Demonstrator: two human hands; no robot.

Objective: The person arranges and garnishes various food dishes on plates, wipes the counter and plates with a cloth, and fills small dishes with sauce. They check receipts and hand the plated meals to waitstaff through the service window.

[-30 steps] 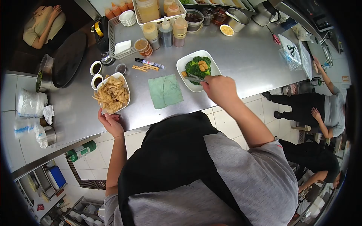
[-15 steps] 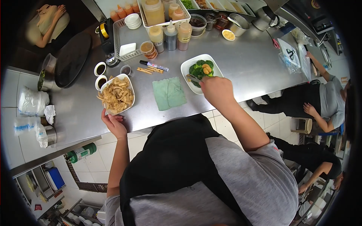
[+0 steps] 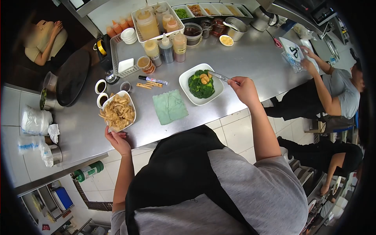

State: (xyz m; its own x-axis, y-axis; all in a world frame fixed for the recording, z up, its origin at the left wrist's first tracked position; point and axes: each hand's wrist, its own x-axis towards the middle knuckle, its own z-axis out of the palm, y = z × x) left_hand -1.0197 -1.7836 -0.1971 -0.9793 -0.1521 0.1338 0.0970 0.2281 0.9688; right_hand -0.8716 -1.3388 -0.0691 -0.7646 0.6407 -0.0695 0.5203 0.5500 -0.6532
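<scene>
My right hand (image 3: 244,90) grips metal tongs (image 3: 219,76), whose tips reach garlic-like golden pieces (image 3: 205,79) on a mound of green broccoli (image 3: 201,91). The broccoli sits in a white square bowl (image 3: 187,93). At the table's front edge, my left hand (image 3: 118,141) is beside a white dish (image 3: 134,111) heaped with fried, battered pieces (image 3: 117,112). Its fingers are apart, one by the dish's near corner; whether it touches is unclear. Between the two dishes lies a folded green cloth (image 3: 170,107).
Two sauce cups (image 3: 100,87), a marker (image 3: 152,80) and wooden clips (image 3: 149,85) lie behind the cloth. Squeeze bottles (image 3: 166,49) and a basket (image 3: 124,73) stand farther back. A co-worker (image 3: 340,92) handles plastic bags at the right end.
My right hand has drawn back to the right, with the tongs now showing more fully over the broccoli. My left hand stays by the fried food. The co-worker's arms now reach toward the bags.
</scene>
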